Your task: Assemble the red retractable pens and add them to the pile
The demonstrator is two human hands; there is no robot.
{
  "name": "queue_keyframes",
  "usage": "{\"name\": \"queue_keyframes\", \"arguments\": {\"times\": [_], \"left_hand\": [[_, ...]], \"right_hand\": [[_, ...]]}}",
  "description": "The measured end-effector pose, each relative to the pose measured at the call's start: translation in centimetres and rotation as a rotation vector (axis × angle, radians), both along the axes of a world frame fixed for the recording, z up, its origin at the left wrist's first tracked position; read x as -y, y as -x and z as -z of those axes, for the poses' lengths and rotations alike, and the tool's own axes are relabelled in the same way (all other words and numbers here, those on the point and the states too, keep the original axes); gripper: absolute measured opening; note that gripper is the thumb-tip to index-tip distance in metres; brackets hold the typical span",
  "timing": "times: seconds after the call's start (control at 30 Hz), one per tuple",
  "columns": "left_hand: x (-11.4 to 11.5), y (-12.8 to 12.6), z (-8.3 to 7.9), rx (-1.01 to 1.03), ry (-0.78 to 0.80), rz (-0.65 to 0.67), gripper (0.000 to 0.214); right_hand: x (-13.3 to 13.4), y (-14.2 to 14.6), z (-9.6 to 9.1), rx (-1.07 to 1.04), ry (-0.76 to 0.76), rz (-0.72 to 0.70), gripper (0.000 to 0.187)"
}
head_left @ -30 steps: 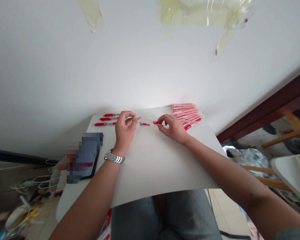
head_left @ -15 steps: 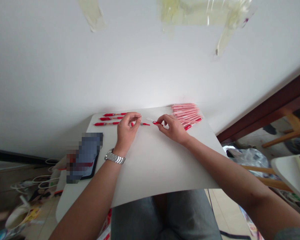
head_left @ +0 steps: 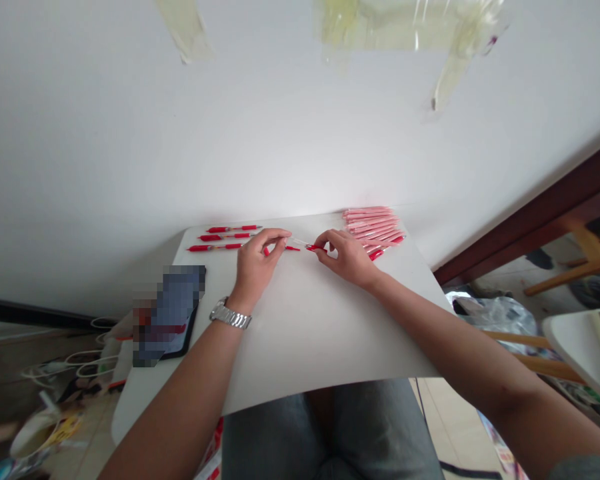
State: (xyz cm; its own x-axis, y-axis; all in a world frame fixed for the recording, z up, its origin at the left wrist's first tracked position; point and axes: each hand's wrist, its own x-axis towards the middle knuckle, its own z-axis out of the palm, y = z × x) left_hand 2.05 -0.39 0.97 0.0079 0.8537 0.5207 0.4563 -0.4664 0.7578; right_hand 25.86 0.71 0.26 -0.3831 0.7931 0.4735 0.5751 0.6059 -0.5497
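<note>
My right hand point(head_left: 347, 257) pinches a short red pen part point(head_left: 316, 248) with a silvery end, above the white table point(head_left: 325, 327). From it a thin, clear strip or tube point(head_left: 299, 241) reaches left; its exact kind is too small to tell. The thumb and fingertips of my left hand point(head_left: 260, 260) close on the far end of this clear piece. A small red-tipped pen piece point(head_left: 293, 249) lies on the table just under the left fingertips, partly covered. Left of that hand lie three red pens point(head_left: 213, 248) in rows, one of them partly hidden behind it.
A pile of pinkish wrapped sticks point(head_left: 373, 223) lies at the back right, with red pens point(head_left: 377, 255) at its near edge. A phone point(head_left: 173, 313), blurred out, rests at the table's left edge. The wall point(head_left: 280, 133) rises directly behind the table.
My left hand has shifted slightly right, and its fingertips now meet the clear piece. More of the red pens at left shows. The right hand has hardly moved.
</note>
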Motion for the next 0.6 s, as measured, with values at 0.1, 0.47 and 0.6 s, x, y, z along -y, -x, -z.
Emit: {"name": "queue_keyframes", "arguments": {"times": [0.1, 0.47, 0.6], "left_hand": [[0.02, 0.02, -0.04, -0.013, -0.013, -0.015, 0.016], [0.0, 0.09, 0.14, -0.031, -0.024, 0.016, 0.015], [0.05, 0.04, 0.21, -0.04, -0.01, 0.026, 0.017]], "right_hand": [[-0.13, -0.06, 0.05, 0.003, -0.004, 0.001, 0.001], [-0.6, -0.19, 0.81, -0.042, -0.04, -0.016, 0.004], [-0.58, -0.19, 0.75, -0.049, -0.043, -0.022, 0.005]]}}
